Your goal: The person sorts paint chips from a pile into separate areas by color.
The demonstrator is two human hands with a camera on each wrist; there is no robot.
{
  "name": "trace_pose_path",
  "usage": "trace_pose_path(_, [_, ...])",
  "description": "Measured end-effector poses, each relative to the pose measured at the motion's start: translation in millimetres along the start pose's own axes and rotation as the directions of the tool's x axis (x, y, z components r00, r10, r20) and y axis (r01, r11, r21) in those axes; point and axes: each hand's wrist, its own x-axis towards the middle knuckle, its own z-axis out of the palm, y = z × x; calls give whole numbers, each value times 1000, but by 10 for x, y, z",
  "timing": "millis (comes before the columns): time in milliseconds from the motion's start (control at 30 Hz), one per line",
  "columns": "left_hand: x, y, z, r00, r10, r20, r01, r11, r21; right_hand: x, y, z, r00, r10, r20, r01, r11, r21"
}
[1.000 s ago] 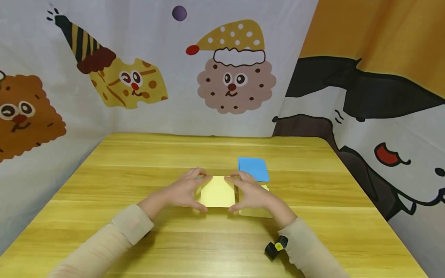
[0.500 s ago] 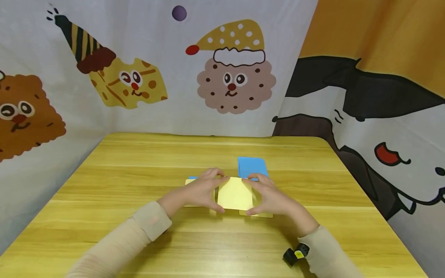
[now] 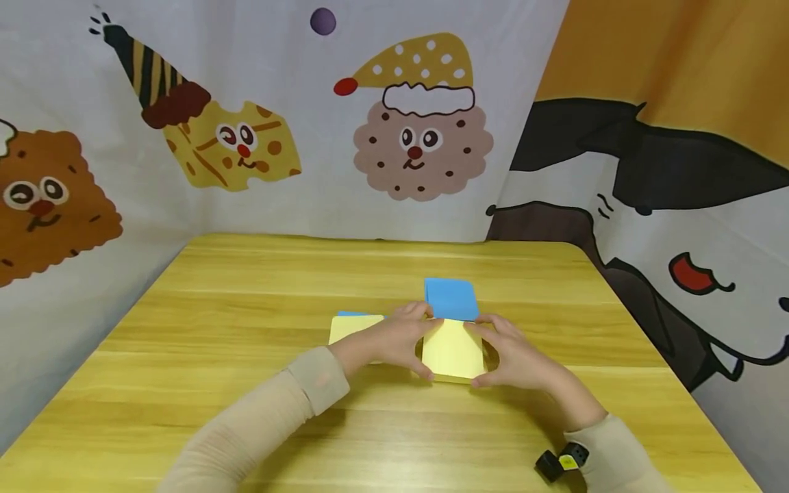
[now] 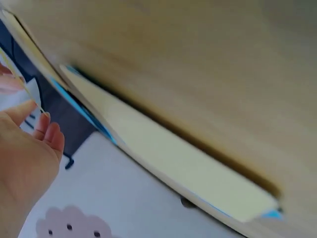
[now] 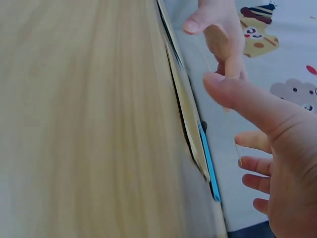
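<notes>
Between my two hands is a square yellow paper sheet [image 3: 453, 348], level and just above the table at centre right. My left hand [image 3: 401, 339] pinches its left edge, thumb at the near corner and fingers at the far one. The right edge is held the same way by my right hand [image 3: 524, 356]. Another yellow sheet lies under the held one, mostly hidden. A blue square sheet [image 3: 451, 299] lies just behind. To the left, a second yellow sheet [image 3: 354, 326] lies over a blue one [image 3: 353, 314], partly covered by my left forearm.
The wooden table [image 3: 259, 274] reaches back to a hanging cloth [image 3: 259, 212] printed with cartoon faces. A black wrist strap device [image 3: 557, 462] with a yellow part sits by the right sleeve.
Both hands have carried the yellow sheet rightward, from near the left pile to over the right yellow sheet. The left yellow sheet has come into view more, and the head view has shifted slightly.
</notes>
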Motion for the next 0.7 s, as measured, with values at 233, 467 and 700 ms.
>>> trace_pose_path(233, [102,113,81,999,-29,29,27,998,53,-47,151,-16,999,5,50,-7,999,39])
trace_pose_path(467, [106,145,120,997,-66,46,63,995,78,-18,237,12,996,-5,85,-2,996,85])
trace_pose_path(700, [100,124,150,993,-86,76,81,995,60,2,307,52,993,-28,116,12,991,132])
